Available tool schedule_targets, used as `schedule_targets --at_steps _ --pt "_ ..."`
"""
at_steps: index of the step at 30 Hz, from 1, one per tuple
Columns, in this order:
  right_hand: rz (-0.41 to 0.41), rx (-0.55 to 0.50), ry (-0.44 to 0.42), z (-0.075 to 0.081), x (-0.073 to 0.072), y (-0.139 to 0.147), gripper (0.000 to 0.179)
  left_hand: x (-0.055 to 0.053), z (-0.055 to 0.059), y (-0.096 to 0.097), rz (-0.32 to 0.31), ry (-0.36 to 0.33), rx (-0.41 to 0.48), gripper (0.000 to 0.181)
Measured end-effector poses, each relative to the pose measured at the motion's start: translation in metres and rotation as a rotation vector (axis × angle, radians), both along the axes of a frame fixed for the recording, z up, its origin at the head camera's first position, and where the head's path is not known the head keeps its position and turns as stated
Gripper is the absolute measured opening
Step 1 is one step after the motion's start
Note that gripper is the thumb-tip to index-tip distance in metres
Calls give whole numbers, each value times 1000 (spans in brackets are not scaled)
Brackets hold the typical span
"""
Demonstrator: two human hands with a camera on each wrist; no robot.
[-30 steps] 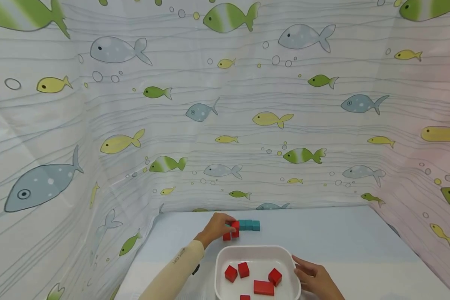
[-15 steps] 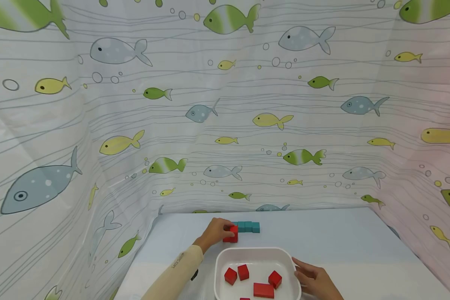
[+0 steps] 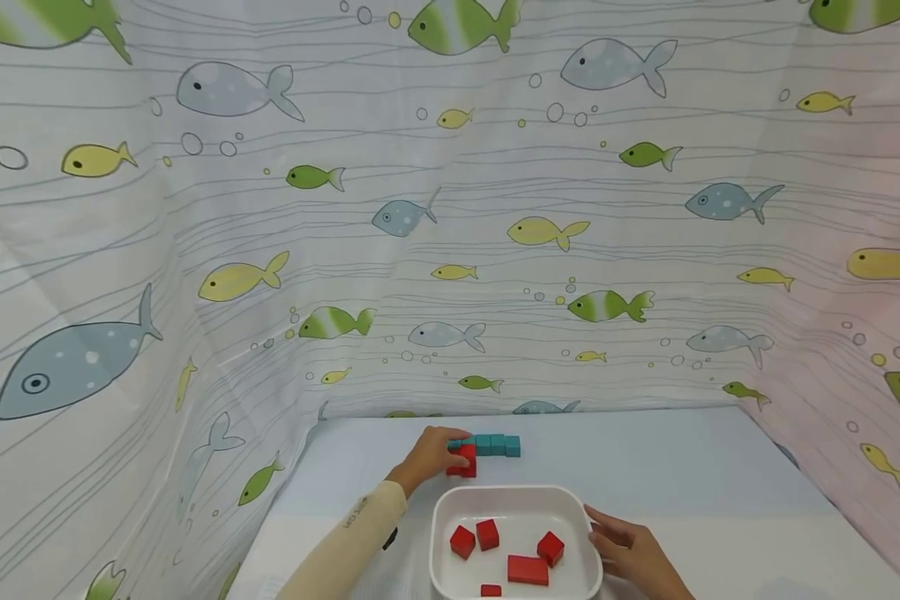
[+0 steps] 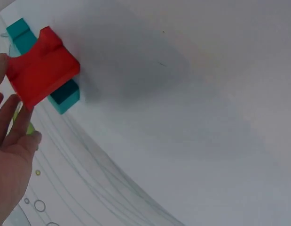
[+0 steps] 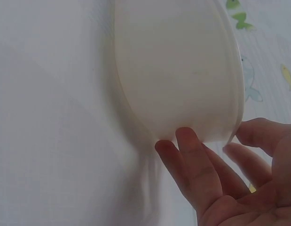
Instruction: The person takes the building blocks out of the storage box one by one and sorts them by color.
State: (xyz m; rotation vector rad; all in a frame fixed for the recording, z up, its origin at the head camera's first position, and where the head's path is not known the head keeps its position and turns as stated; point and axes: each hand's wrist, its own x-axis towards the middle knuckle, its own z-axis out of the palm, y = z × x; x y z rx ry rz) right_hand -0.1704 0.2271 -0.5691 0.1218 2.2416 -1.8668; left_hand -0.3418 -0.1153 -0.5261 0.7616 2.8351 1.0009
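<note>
In the head view my left hand [image 3: 433,454] is at the left end of a row of teal blocks [image 3: 498,445]. Its thumb and fingers pinch a red block [image 3: 468,468], partly covered by the hand. From the left wrist, that red block [image 4: 44,70] has a curved notch along its upper edge, and teal blocks [image 4: 65,96] show behind it. My right hand [image 3: 633,554] touches the right side of a white tray [image 3: 510,492]. Seen from the right wrist, the fingertips [image 5: 186,136] rest against the tray's outer wall [image 5: 183,70], close to the rim.
Inside the tray lie several red blocks, among them a cube [image 3: 487,534] and a longer block [image 3: 527,570]. A pale tabletop [image 3: 645,467] carries everything. A fish-print curtain [image 3: 450,250] hangs behind and along both sides.
The red block beneath my left hand has come down slightly and now forms one compact red mass with the red below. My right hand and the tray have stayed in place.
</note>
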Motion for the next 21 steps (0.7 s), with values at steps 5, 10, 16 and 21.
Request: schedule_targets --at_steps 5,10,16,21 --pt "29 -45 9 -3 -1 3 69 2 11 8 -23 64 19 50" --pt "58 -76 20 -4 -1 4 68 20 27 16 -85 150 64 50" --pt "78 -102 39 -5 -1 5 67 51 41 25 -233 253 99 41" --pt "71 -76 42 -3 0 3 68 68 44 29 -341 195 70 31"
